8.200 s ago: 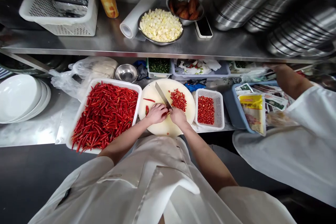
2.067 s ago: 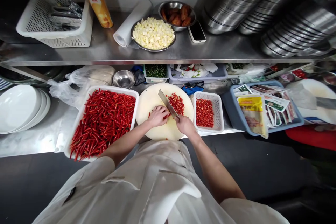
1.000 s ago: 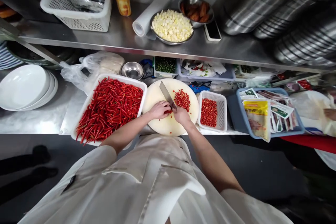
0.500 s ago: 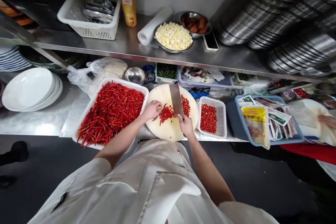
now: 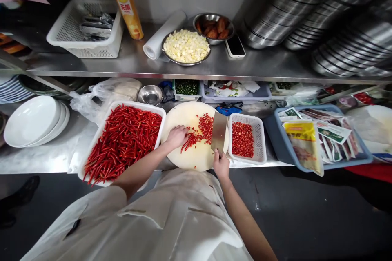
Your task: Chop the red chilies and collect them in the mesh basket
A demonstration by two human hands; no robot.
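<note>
My right hand [image 5: 221, 166] grips the handle of a cleaver [image 5: 219, 131], whose broad blade is over the right side of a round white cutting board [image 5: 177, 162]. Left of the blade lies a heap of chopped red chilli [image 5: 206, 126]. My left hand [image 5: 177, 136] rests on the board with its fingers curled together against a small bunch of whole red chillies [image 5: 191, 139]; its fingertips are partly hidden. Beside it on the left, a white basket [image 5: 163, 124] is heaped with whole red chillies. Right of the board, a smaller white basket [image 5: 260, 140] holds chilli pieces.
A blue bin [image 5: 275, 147] of packaged food stands at the right. White bowls [image 5: 32, 120] are stacked at the left. On the steel shelf [image 5: 122, 67] above are a bowl of chopped pale pieces [image 5: 186, 45], a phone [image 5: 235, 46] and stacked metal containers [image 5: 272, 20].
The cleaver has moved right, from between the whole and the cut chillies to the board's right side. The cut pieces now lie left of its blade. My left hand stays by the whole chillies.
</note>
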